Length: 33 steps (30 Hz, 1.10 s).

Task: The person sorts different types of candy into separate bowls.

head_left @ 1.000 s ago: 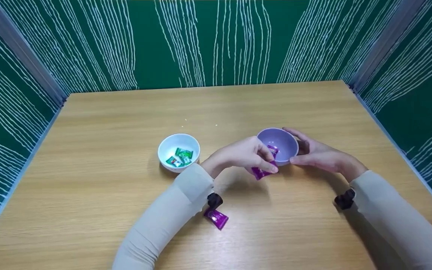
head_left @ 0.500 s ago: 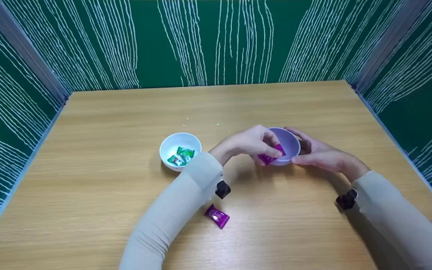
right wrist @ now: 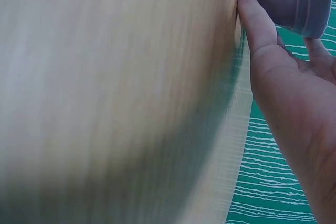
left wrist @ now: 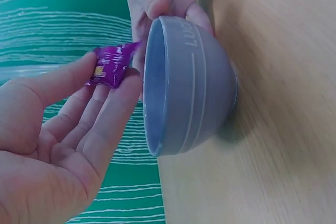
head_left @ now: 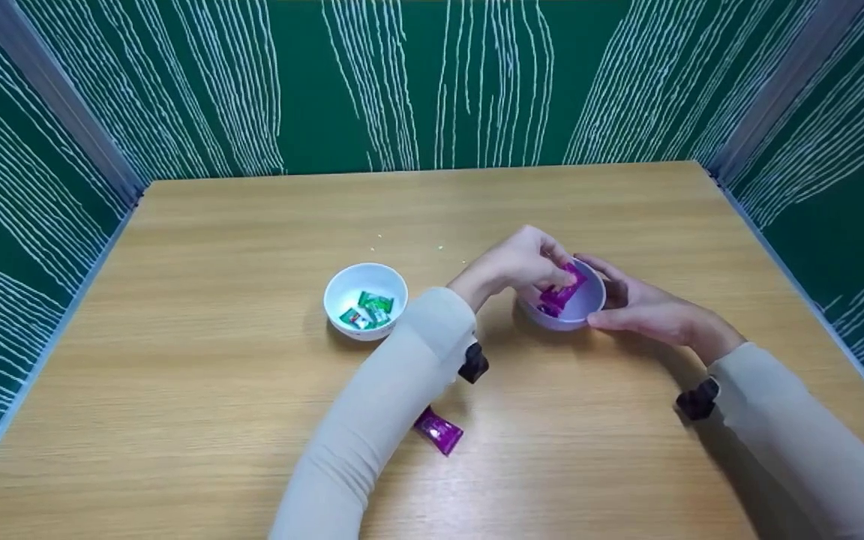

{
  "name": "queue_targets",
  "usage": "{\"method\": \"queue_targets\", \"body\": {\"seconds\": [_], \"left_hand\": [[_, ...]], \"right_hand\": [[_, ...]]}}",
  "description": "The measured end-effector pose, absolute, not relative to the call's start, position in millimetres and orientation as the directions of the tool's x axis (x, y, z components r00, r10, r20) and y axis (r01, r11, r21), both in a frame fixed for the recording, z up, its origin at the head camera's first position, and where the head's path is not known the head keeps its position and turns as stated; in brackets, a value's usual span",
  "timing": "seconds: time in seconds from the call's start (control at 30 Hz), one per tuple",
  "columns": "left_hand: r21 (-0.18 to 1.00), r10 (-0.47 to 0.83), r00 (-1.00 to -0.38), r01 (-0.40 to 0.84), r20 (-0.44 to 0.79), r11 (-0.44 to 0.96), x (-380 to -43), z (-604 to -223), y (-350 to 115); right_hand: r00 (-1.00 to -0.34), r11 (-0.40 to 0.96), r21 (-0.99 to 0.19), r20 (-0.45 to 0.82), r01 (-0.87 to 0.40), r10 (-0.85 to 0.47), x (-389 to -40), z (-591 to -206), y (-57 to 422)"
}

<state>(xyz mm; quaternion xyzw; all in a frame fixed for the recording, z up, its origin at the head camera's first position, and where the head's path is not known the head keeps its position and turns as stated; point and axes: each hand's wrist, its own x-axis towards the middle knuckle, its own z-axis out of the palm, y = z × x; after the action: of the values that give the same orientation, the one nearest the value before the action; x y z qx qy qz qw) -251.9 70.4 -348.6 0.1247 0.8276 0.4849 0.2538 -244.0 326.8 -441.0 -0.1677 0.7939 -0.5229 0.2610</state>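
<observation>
My left hand (head_left: 518, 262) pinches a purple wrapped candy (left wrist: 112, 65) between thumb and fingertips, over the mouth of a purple bowl (head_left: 591, 298). Another purple wrapper shows inside that bowl, partly covered by the held one. On the bowl's right side, my right hand (head_left: 646, 309) grips it, thumb at the front and fingers around the back. The right wrist view has the right thumb (right wrist: 258, 22) against the bowl's lower wall. A further purple candy (head_left: 441, 433) lies on the table by the left forearm, which hides one end.
A white bowl (head_left: 338, 289) holding green wrapped candies (head_left: 372, 306) stands left of the left forearm. Tiny pale specks (head_left: 440, 247) dot the wooden table (head_left: 214, 337) behind the bowls. Green walls with white lines (head_left: 417, 82) surround the table's back and sides.
My left hand has carried the candy up and right, from the bowl's near left side to over its opening. The right hand stays on the bowl.
</observation>
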Motion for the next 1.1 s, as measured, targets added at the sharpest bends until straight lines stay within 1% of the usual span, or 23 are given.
{"method": "queue_targets", "body": {"seconds": [0.2,0.43,0.57,0.87,1.1], "left_hand": [[0.877,0.381,-0.865,-0.126,-0.325,0.464,-253.6,-354.1,74.4],[0.920,0.363,-0.897,-0.107,-0.253,0.376,-256.0,-358.7,77.8],[0.933,0.351,-0.906,-0.112,-0.237,0.342,-256.8,-359.2,78.6],[0.917,0.329,-0.910,-0.119,-0.254,0.381,-257.5,-357.9,74.9],[0.911,0.337,-0.905,-0.114,-0.260,0.395,-256.8,-358.1,72.6]], "right_hand": [[-0.808,0.408,-0.913,-0.240,0.000,-0.538,-244.0,-442.0,326.0],[-0.802,0.383,-0.923,-0.245,0.021,-0.545,-245.3,-442.0,326.5],[-0.805,0.393,-0.919,-0.262,0.038,-0.533,-244.9,-442.0,327.0],[-0.809,0.374,-0.927,-0.241,0.029,-0.536,-245.3,-441.1,326.4],[-0.814,0.376,-0.926,-0.241,0.031,-0.528,-244.3,-440.5,326.5]]}}
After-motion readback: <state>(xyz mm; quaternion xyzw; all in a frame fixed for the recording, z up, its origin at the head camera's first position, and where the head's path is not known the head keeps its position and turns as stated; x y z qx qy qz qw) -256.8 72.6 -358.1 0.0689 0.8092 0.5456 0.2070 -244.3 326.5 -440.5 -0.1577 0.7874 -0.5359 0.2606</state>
